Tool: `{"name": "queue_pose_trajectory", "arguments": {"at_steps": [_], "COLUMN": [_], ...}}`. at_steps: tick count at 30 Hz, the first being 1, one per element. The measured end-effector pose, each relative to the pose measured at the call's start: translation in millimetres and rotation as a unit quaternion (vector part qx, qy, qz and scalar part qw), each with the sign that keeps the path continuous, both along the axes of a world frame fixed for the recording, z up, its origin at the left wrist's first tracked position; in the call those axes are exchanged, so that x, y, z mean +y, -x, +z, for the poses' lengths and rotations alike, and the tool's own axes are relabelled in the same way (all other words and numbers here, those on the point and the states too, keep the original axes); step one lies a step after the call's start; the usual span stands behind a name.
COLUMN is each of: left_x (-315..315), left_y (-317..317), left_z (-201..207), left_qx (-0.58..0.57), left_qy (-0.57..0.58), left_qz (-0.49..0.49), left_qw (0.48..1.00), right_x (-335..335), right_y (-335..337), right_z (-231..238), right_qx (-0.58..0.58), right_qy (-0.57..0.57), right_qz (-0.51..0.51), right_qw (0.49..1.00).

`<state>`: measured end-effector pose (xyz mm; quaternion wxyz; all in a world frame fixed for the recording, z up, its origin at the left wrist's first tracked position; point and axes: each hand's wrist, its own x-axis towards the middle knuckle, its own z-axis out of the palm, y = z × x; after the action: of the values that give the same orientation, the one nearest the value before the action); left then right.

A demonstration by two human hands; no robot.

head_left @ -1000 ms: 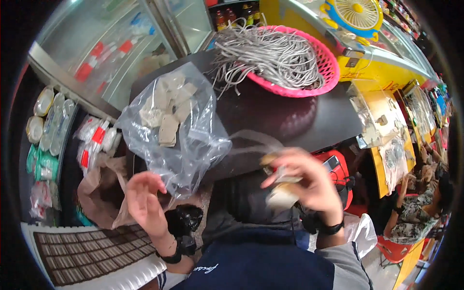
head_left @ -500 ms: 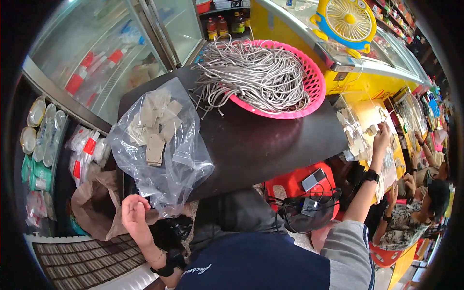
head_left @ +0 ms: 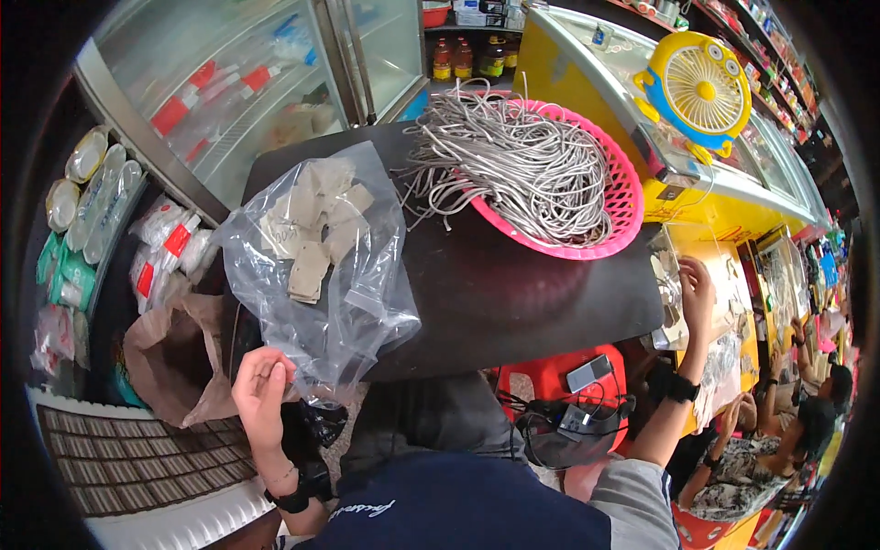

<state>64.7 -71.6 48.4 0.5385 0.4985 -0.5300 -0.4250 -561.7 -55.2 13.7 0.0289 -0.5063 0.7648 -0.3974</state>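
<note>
My left hand (head_left: pixel 261 392) hovers beside the near edge of a clear plastic bag (head_left: pixel 367 316), its fingers bent and thumb drawn in. Anything between those fingertips is too small to make out. Inside the bag lies a loose pile of greyish-beige cardboard pieces (head_left: pixel 312 266). Out to the right, my right hand (head_left: pixel 697 291) is over a clear box (head_left: pixel 670 298) that holds similar pale pieces. Its fingers curl together, and what they pinch, if anything, is hidden.
A pink basket (head_left: pixel 632 206) heaped with silvery-grey cords (head_left: pixel 522 165) stands on the dark table (head_left: pixel 513 316). A red stool (head_left: pixel 605 367) with electronics and cables is below. An open brown bag (head_left: pixel 179 367) stands left. People (head_left: pixel 761 449) sit at the right.
My right hand has moved left and nearer, from the yellow tabletop to the clear box. My left hand stays by the bag with its thumb drawn in. The whole view has shifted slightly.
</note>
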Motion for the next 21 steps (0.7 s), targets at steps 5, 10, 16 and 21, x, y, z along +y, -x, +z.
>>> {"name": "queue_pose_trajectory", "arguments": {"at_steps": [5,10,16,21], "left_x": [-1.3,2.6,8.7,6.1], "left_y": [-0.2,-7.6,-26.5,-33.1], "left_z": [-1.4,-2.4,-9.3,-12.8], "left_qx": [-0.006,-0.011,0.026,0.033], "left_qy": [-0.025,-0.046,-0.055,-0.045], "left_qz": [-0.028,-0.033,-0.024,-0.026], "left_qw": [0.999,0.998,0.998,0.998], "right_x": [-42.7,-110.8,-181.4,-205.8], "right_y": [-103.6,-88.0,-43.2,-28.8], "right_z": [76.3,52.9,36.3,25.9], "right_qx": [0.051,0.043,0.006,-0.487], "right_qy": [-0.015,-0.023,-0.147,-0.217], "right_qz": [0.218,0.188,0.366,0.199], "right_qw": [0.975,0.981,0.919,0.822]}}
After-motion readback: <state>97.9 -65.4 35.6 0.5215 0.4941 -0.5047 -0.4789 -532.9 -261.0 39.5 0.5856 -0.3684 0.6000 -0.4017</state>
